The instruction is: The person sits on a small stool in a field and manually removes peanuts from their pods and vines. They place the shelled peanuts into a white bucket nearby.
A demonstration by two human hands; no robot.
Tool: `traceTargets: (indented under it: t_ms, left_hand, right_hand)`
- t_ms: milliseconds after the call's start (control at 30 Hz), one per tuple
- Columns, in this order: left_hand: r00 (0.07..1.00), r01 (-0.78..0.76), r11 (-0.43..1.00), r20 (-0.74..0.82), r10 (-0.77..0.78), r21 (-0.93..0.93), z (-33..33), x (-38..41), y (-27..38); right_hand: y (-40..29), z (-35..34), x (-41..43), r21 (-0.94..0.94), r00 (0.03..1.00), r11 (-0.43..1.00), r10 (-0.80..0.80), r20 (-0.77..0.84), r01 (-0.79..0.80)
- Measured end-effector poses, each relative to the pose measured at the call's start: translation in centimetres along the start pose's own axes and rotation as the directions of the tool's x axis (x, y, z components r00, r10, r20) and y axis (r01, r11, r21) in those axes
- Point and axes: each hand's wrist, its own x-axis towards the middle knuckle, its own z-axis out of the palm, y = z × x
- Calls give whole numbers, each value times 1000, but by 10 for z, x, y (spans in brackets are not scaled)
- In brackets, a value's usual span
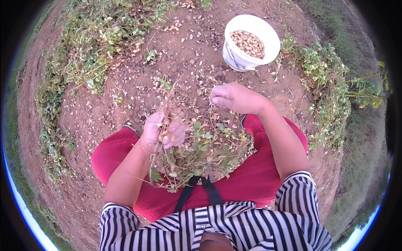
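Observation:
My left hand grips an uprooted peanut plant near its root end. Dry, tangled roots stick up above the fist, while the leafy stems droop over my lap. To the right and slightly higher, my right hand is held apart from the plant with its fingers curled inward. Whether anything sits inside those fingers is hidden. Beyond it on the soil stands a white plastic bucket, partly filled with peanuts in their shells.
Pulled peanut plants lie heaped at the left and in another pile at the right. Loose peanuts rest on the brown soil among dry leaves. My bent legs in red trousers flank the plant. Grass borders the right side.

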Motion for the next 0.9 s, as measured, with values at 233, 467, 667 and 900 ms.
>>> traceTargets:
  t_ms: [233, 467, 667, 900]
  left_hand:
    - [813, -243, 958, -506, 288, 153, -16, 6, 12]
    - [591, -316, 927, -722, 358, 201, -16, 18, 8]
    - [533, -330, 909, -744, 402, 255, -22, 40, -7]
    - [676, -67, 914, -656, 337, 401, -29, 32, -13]
  right_hand:
    - [48, -85, -3, 877, 385, 312, 807, -448, 365]
    - [-10, -7, 12, 576, 911, 738, 411, 29, -352]
    - [-34, 102, 3, 390, 921, 841, 290, 259, -375]
    - [6, 20, -37, 683, 703, 500, 711, 27, -532]
